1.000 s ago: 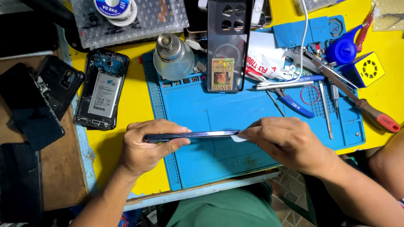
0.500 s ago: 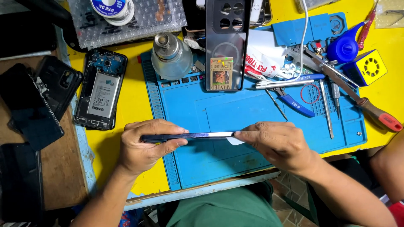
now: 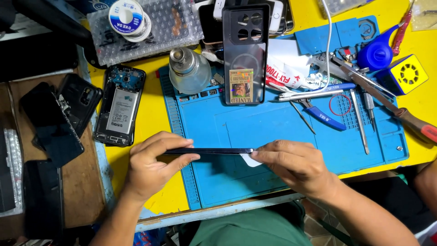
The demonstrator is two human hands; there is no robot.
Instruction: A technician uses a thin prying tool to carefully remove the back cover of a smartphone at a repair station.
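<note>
Dark phone (image 3: 214,151) held edge-up above the blue mat (image 3: 273,132), left hand (image 3: 152,166) pinching its left end closed, right hand (image 3: 296,166) fingertips pressing a white pick (image 3: 249,160) at its right end.

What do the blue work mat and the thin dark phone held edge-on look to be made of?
Blue work mat: probably silicone or soft rubber, matte, with moulded ridges and small compartments. Phone, gripped by the left hand and right hand: only its slim dark edge shows, glossy with a thin highlight, so glass or metal; cannot tell which.
</note>
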